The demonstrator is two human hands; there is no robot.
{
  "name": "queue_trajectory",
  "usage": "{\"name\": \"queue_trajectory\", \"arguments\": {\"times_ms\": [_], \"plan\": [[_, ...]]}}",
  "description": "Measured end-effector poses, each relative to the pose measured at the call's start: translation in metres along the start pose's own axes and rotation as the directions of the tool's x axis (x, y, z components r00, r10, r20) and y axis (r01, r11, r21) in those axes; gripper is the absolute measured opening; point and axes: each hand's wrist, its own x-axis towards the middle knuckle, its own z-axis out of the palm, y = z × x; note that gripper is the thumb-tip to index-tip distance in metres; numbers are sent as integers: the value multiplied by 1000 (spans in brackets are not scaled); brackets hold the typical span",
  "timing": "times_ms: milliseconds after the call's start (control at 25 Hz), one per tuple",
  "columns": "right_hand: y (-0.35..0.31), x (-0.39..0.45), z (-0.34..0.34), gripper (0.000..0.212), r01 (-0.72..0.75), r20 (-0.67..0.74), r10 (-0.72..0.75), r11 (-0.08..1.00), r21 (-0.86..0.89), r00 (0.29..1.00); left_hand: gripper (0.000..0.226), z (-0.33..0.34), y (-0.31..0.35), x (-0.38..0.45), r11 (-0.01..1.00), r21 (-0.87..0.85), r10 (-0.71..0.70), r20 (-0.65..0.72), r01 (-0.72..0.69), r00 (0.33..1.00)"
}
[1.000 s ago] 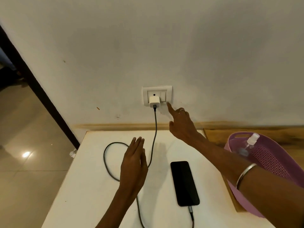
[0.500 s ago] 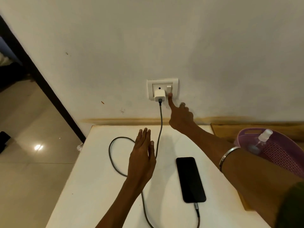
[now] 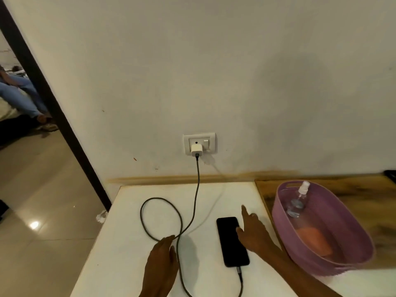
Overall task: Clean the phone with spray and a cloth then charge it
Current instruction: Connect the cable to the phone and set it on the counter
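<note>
Phone (image 3: 232, 241) lies plugged in between both hands, fingers (image 3: 244, 212) relaxed, gripping nothing.

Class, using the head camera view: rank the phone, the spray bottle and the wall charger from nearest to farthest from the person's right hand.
1. phone: directly beside the right hand, on its left.
2. spray bottle: to the right, inside the purple basket.
3. wall charger: up on the wall, plugged into the socket.

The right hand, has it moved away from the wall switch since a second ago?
Yes. The right hand has dropped from the wall switch down to the table, beside the phone.
</note>
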Motion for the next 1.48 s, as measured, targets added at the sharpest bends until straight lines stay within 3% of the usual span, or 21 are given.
{"name": "queue_trajectory", "arguments": {"times_ms": [200,400,560,680,880,1200,1360,1480], "plan": [[18,-40,24,69,-121,35,120,992,46,992,48,4,-7,-16,991,117,-80,80,71,994],[20,-61,45,53,-222,3,226,953,206,974,44,12,5,-28,988,154,-43,147,20,988],[17,-75,51,53,-227,-26,251,910,347,968,45,11,0,-35,991,132,1,193,-27,981],[18,-77,50,55,-193,-42,222,914,356,974,45,8,-1,-34,995,103,-23,176,5,984],[26,-81,50,57,-122,-44,150,915,385,988,42,10,5,-34,995,77,-79,111,70,991],[34,-81,50,64,-82,-60,119,902,423,991,30,15,5,-34,998,38,-58,12,57,998],[38,-78,50,59,-73,-62,111,895,440,992,15,6,21,-10,979,-147,-168,-207,140,964],[37,-76,50,52,-86,-74,138,874,478,988,11,0,35,29,972,-181,-203,-322,150,925]]}}
